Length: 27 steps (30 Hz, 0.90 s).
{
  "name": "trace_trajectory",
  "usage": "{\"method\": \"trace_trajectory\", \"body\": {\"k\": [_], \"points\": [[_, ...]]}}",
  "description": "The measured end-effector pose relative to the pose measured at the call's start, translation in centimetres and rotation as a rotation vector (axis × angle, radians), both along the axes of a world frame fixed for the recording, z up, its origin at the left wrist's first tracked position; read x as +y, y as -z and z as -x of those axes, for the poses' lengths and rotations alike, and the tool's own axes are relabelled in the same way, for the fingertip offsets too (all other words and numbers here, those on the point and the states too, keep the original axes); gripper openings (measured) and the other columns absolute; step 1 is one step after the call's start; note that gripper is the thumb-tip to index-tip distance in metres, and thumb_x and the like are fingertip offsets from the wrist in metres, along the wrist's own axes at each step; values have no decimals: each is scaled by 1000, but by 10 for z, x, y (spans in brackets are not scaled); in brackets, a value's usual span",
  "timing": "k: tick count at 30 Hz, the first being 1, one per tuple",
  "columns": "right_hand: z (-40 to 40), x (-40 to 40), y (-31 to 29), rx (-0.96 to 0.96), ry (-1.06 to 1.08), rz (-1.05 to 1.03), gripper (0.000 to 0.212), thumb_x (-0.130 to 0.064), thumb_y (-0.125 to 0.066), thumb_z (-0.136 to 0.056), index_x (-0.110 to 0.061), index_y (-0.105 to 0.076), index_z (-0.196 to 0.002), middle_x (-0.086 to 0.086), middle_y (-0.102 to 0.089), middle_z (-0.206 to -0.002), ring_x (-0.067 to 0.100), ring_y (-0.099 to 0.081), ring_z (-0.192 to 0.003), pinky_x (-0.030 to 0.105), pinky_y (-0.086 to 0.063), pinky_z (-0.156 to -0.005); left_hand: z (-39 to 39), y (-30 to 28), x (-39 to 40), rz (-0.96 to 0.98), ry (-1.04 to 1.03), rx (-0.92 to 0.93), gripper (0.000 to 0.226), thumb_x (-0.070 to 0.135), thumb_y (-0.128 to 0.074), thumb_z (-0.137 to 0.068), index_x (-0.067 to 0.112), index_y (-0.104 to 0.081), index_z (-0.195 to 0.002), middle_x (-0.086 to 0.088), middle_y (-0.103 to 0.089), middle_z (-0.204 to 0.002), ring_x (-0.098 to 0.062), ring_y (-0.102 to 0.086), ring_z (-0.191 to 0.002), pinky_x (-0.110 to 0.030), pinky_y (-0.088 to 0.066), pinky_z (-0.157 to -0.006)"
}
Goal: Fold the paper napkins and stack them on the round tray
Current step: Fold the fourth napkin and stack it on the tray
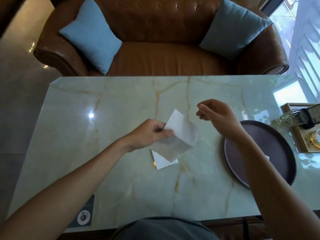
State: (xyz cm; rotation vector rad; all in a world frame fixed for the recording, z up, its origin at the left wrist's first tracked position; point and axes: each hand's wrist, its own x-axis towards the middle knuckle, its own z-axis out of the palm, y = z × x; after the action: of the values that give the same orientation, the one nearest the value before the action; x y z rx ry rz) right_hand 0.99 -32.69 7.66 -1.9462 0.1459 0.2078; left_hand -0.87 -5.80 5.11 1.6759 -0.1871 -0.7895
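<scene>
The person's left hand (149,134) pinched 1 white paper napkin (180,135) between thumb and fingers at its left edge, holding it lifted above the middle of the pale marbled desk (121,179). The napkin hung partly unfolded, with a crease running across it and its far corner pointing away from the person. Directly beneath it, lying flat on the desk, was a second white napkin (162,162), mostly hidden by the held one so that only its near corner showed.

The right hand (216,112) hovered to the right of the held napkin, apart from it, gripping nothing, its fingers loosely curled and parted. The right forearm crossed over the left part of a round dark tray (277,144) that sat on the desk at the right, near the edge. A small white scrap (267,157) peeked out beside that forearm on the tray; whether it was a folded napkin could not be told.

Further right, beyond the tray, stood a wooden box (301,144) with a glass bottle (287,119) lying across it. On the far side of the desk was a brown leather sofa (164,54) carrying 2 blue cushions, 1 at the left (91,35) and 1 at the right (233,28). A dark sticker (84,215) lay at the near left corner of the desk
</scene>
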Motion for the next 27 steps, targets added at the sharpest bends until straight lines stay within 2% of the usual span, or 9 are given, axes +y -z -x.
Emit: {"method": "trace_trajectory", "body": {"k": [2,4,6,9,12,17,20,23,27], "points": [[16,4,15,149,73,-179,24,-40,-60,-101,-18,-70,-107,7,-79,-104,18,-74,-92,39,-56,-87,0,2,-2,65,-69,22,30,37,-69,-95,12,-77,-108,-12,-78,-110,-27,-75,-102,-43,-57,-91],[32,15,29,324,56,-356,38,-47,-54,-102,-14,-67,-115,13,-76,-114,22,-74,-97,39,-57,-90,-2,3,-4,119,-121,32,28,36,-68,-95,13,-77,-108,-10,-78,-112,-20,-73,-99,-36,-55,-88],[44,25,38,397,31,-491,45,-49,-55,-101,-10,-68,-121,15,-74,-112,24,-73,-98,40,-59,-92,-2,3,-5,160,-148,54,24,35,-66,-97,17,-78,-109,-3,-78,-111,-14,-73,-98,-30,-55,-87],[50,37,43,351,160,-597,37,-34,-63,-98,-11,-66,-127,9,-75,-106,23,-72,-99,38,-58,-87,2,5,-6,170,-196,63,23,31,-65,-98,17,-78,-111,-3,-79,-111,-14,-73,-98,-26,-57,-86],[51,45,44,285,289,-520,43,-20,-71,-94,-21,-59,-135,3,-78,-100,17,-74,-92,29,-57,-79,5,10,-8,138,-262,24,23,19,-65,-98,14,-72,-120,-7,-78,-113,-19,-73,-100,-33,-55,-90],[53,45,41,193,183,-479,34,-29,-74,-88,-29,-70,-121,2,-78,-101,14,-70,-92,29,-54,-88,10,17,-9,20,-390,-67,61,11,-71,-93,23,-43,-146,3,-78,-101,-13,-73,-95,-25,-56,-87],[52,44,39,196,60,-444,44,-25,-77,-82,-31,-66,-124,4,-78,-110,14,-70,-95,25,-53,-84,12,21,-10,-10,-380,-137,45,5,-71,-92,20,-59,-132,6,-77,-103,-11,-73,-95,-28,-56,-90],[50,43,36,176,-61,-357,51,-12,-76,-84,-31,-62,-129,8,-74,-113,19,-72,-97,26,-56,-82,13,20,-11,-50,-398,-186,27,6,-71,-91,22,-73,-112,-1,-78,-105,-19,-74,-99,-37,-58,-93],[45,44,34,63,-112,-63,37,-4,-72,-89,-24,-68,-121,2,-73,-107,20,-69,-97,30,-55,-84,16,20,-11,-124,-376,-236,22,15,-72,-91,25,-74,-111,-11,-77,-96,-29,-72,-92,-42,-57,-88]]}}
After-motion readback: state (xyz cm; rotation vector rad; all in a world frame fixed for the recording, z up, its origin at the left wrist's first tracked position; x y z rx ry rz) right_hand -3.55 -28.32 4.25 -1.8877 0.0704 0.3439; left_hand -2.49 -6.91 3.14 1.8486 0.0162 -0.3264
